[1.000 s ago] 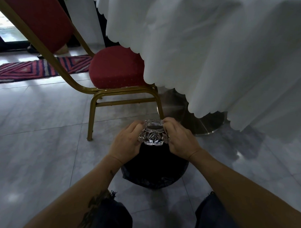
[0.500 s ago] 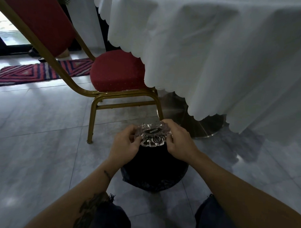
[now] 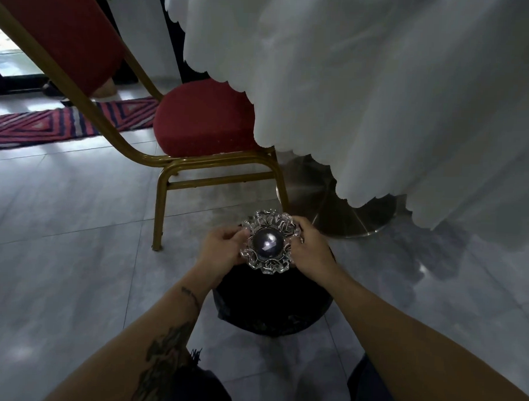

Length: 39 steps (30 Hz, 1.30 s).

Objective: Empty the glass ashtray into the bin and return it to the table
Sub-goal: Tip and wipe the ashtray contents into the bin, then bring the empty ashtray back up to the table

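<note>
The cut-glass ashtray (image 3: 269, 242) with a scalloped rim hangs over the black bin (image 3: 271, 302), which stands on the floor tiles. Its round centre faces me and looks dark with a pale glint. My left hand (image 3: 221, 248) grips its left rim and my right hand (image 3: 311, 251) grips its right rim. The bin's inside is dark and I cannot make out what lies in it. The table is draped in a white scalloped cloth (image 3: 365, 99) that hangs just beyond the bin.
A red-cushioned chair with a gold frame (image 3: 200, 123) stands left of the table, one leg close to the bin. The table's round metal foot (image 3: 332, 208) sits behind the bin. A striped rug (image 3: 65, 124) lies at far left. My knees show at the bottom.
Both hands have turned the ashtray from edge-on to its round centre facing me, and lifted it slightly above the bin. The view has moved closer to the table.
</note>
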Tool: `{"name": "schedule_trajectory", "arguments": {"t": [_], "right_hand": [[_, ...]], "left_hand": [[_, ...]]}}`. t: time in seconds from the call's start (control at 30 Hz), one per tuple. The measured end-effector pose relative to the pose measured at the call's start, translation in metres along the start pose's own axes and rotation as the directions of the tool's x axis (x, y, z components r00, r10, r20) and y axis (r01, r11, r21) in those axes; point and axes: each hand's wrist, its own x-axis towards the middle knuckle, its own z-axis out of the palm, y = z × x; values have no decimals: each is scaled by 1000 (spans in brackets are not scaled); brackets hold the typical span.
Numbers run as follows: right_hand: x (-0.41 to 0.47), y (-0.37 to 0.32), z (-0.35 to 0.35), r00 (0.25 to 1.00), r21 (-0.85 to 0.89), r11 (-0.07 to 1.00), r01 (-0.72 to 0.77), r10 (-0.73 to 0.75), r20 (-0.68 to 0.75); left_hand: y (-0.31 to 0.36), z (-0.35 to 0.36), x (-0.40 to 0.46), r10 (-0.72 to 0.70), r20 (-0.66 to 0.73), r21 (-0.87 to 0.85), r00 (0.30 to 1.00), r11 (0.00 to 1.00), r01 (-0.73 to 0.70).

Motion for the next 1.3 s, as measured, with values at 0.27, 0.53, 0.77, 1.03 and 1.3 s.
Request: {"name": "schedule_trajectory", "arguments": {"t": [0.27,0.53,0.77,1.03,1.3], "right_hand": [[-20,-39,-6,988,-19,990,-139,140,61],[-52,-170,-45,968,11,977,-213,210,136],[-86,-302,-98,974,18,980,-197,193,115],[-116,-429,-177,994,23,994,-109,109,1],[-112,-474,-223,986,213,971,-110,134,-103]], "left_hand": [[23,-11,-23,-219,-41,-97,975,972,215],[152,-69,-95,-324,-45,-159,945,936,313],[276,-108,-150,-365,-12,-195,931,914,356],[412,-125,-199,-165,94,-146,982,973,178],[482,-107,-197,67,93,-79,993,995,-59]]}}
